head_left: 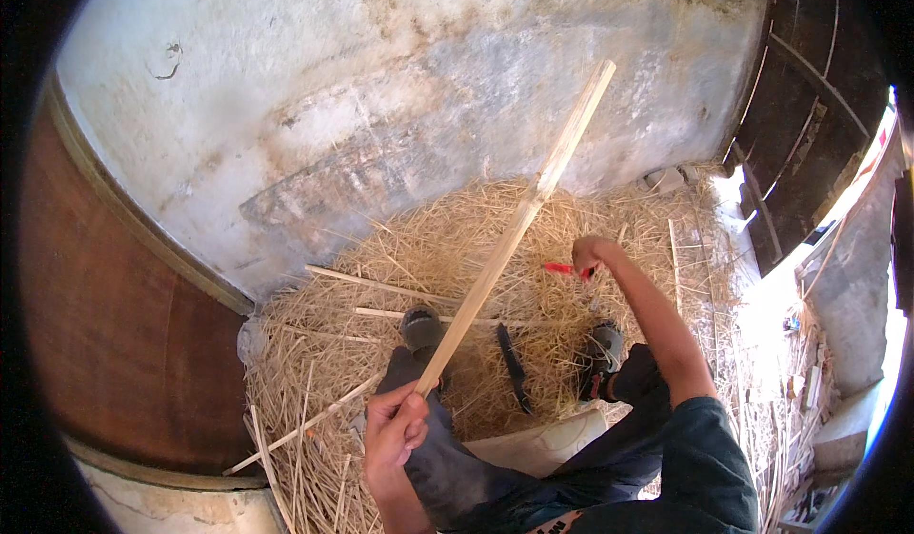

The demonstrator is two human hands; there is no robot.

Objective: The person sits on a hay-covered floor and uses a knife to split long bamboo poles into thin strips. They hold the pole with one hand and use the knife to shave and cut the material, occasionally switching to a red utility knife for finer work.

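Observation:
My left hand [392, 429] is closed around the lower end of a long, pale split-bamboo strip [490, 266]. The strip slants up and to the right, with a node partway along and its far end in front of the wall. Farther off on the right, my right hand [594, 252] is bent down, its fingers closed at a small red object [558, 267]; its kind is too small to tell, and the fingers partly hide it. Between my feet, a dark long-bladed knife [514, 368] lies on the shavings.
Straw-like bamboo shavings [457, 225] cover the floor, with thin strips [328, 420] scattered on the left. My shoes [422, 328] rest among them. A stained wall [400, 87] rises ahead, a brown door panel [124, 325] stands left, and dark boards [804, 96] are right.

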